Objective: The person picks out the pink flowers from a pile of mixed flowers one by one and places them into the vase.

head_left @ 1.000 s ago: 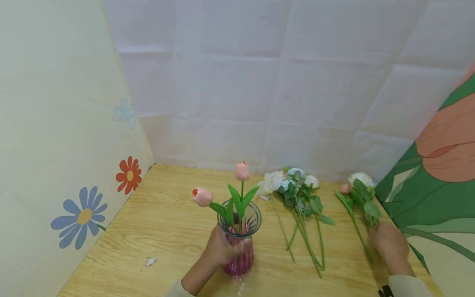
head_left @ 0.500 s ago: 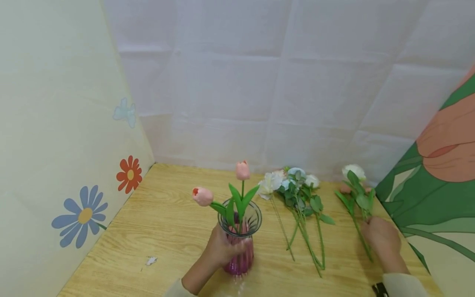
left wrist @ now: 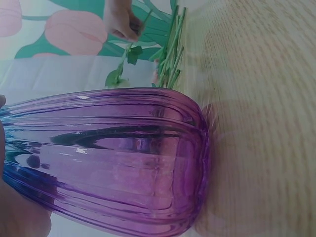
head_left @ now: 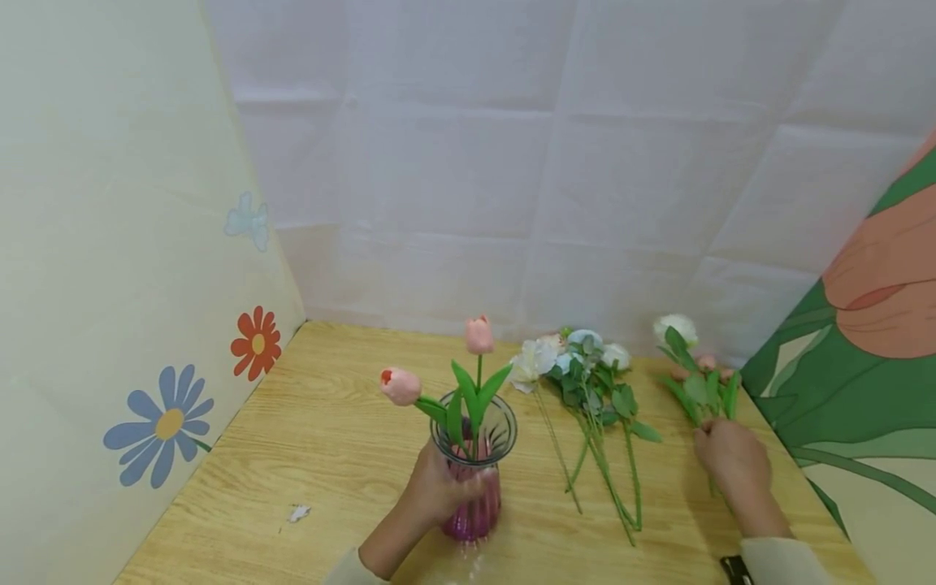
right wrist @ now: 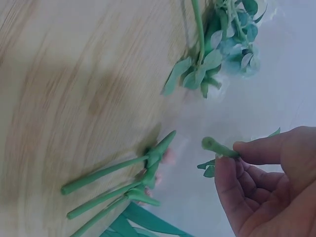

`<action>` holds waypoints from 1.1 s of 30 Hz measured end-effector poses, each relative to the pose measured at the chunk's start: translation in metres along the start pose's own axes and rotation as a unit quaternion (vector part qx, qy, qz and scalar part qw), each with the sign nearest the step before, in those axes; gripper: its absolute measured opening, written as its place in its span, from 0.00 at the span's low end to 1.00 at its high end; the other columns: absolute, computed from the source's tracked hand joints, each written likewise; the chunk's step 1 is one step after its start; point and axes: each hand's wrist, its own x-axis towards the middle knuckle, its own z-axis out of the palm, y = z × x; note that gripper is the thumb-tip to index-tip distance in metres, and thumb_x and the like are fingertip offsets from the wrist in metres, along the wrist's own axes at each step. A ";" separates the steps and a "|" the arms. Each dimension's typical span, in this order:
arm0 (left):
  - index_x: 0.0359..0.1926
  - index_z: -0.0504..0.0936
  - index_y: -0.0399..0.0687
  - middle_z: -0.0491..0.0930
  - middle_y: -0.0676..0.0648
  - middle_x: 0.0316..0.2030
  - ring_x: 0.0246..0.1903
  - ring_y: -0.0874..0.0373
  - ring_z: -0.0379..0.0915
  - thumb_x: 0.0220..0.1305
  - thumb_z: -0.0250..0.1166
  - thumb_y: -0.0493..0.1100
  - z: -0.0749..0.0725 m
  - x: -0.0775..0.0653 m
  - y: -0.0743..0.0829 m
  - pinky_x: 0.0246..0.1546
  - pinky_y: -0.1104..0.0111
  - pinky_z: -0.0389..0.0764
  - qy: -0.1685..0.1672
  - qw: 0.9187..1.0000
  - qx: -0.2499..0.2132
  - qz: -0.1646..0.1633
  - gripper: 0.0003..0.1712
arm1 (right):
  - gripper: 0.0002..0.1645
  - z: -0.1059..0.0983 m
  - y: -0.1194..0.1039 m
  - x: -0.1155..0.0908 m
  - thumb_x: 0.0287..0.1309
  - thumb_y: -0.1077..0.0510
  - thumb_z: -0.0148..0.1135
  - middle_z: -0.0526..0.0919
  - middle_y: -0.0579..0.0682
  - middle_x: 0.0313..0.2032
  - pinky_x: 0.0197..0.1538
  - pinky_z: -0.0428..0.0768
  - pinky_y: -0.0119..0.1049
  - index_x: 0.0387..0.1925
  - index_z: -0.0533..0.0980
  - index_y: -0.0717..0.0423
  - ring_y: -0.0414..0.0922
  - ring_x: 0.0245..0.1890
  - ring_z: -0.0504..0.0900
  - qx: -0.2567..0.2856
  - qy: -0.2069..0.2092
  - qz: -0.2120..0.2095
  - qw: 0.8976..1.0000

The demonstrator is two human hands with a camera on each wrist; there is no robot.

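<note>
My left hand (head_left: 433,489) grips a ribbed glass vase (head_left: 468,516), purple below with a dark clear rim. Two pink tulips (head_left: 478,335) stand in it, one upright, one leaning left over the rim. At the right, my right hand (head_left: 737,465) pinches the green stem (right wrist: 219,147) of a white flower (head_left: 676,329) between thumb and forefinger, its cut end pointing at the right wrist camera. The stem is off the table. Beneath and beyond that hand lie several pink tulips (head_left: 707,363), their stems (right wrist: 103,175) side by side on the wood.
Between vase and right hand lies a loose bunch of white and pale blue flowers (head_left: 585,366), stems toward me. A torn white scrap (head_left: 298,513) marks the table (head_left: 344,390) at left. White cloth (head_left: 439,162) hangs behind; printed flower panels (head_left: 877,325) stand on both sides.
My right hand has moved left and slightly up, carrying the white flower left off the tulips, which show more now. My left hand and the vase have stayed put.
</note>
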 end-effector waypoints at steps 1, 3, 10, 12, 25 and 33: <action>0.65 0.65 0.48 0.80 0.45 0.55 0.58 0.50 0.77 0.52 0.76 0.43 0.000 0.000 0.000 0.63 0.59 0.77 0.000 1.000 0.001 0.000 0.41 | 0.21 0.001 -0.002 0.000 0.69 0.59 0.51 0.81 0.75 0.44 0.32 0.80 0.57 0.51 0.77 0.73 0.67 0.36 0.81 -0.001 0.003 -0.004 1.000; 0.64 0.65 0.48 0.80 0.47 0.54 0.57 0.50 0.77 0.51 0.76 0.43 0.000 0.000 0.000 0.63 0.59 0.77 0.000 1.000 0.001 -0.001 0.41 | 0.20 0.002 -0.006 -0.001 0.69 0.59 0.51 0.81 0.74 0.43 0.33 0.80 0.58 0.50 0.77 0.74 0.68 0.36 0.81 -0.005 0.005 -0.010 1.000; 0.65 0.65 0.48 0.80 0.45 0.54 0.57 0.48 0.77 0.52 0.76 0.44 0.000 0.000 -0.001 0.63 0.58 0.77 -0.001 1.000 -0.002 -0.001 0.42 | 0.22 0.007 -0.023 -0.007 0.69 0.59 0.52 0.81 0.74 0.46 0.34 0.82 0.57 0.51 0.77 0.75 0.67 0.36 0.83 0.001 0.007 -0.015 1.000; 0.64 0.65 0.47 0.80 0.45 0.54 0.57 0.47 0.77 0.52 0.76 0.44 0.001 0.000 -0.001 0.63 0.57 0.77 0.000 1.000 0.000 0.003 0.41 | 0.21 0.007 -0.029 -0.009 0.68 0.59 0.53 0.82 0.74 0.45 0.32 0.82 0.56 0.51 0.78 0.74 0.65 0.35 0.83 -0.001 0.016 -0.024 1.000; 0.64 0.66 0.45 0.81 0.46 0.53 0.56 0.50 0.78 0.53 0.76 0.46 0.001 -0.001 -0.001 0.62 0.57 0.78 0.005 1.000 0.014 0.006 0.41 | 0.19 0.017 -0.060 -0.015 0.68 0.60 0.56 0.84 0.71 0.42 0.32 0.82 0.53 0.49 0.78 0.75 0.59 0.33 0.84 0.008 0.035 -0.054 0.998; 0.65 0.66 0.46 0.81 0.48 0.53 0.55 0.51 0.78 0.53 0.76 0.46 0.001 -0.001 0.000 0.62 0.57 0.78 0.007 1.000 0.011 0.009 0.41 | 0.17 0.024 -0.074 -0.015 0.67 0.61 0.57 0.84 0.69 0.40 0.34 0.83 0.54 0.47 0.79 0.74 0.58 0.32 0.84 0.012 0.043 -0.068 0.997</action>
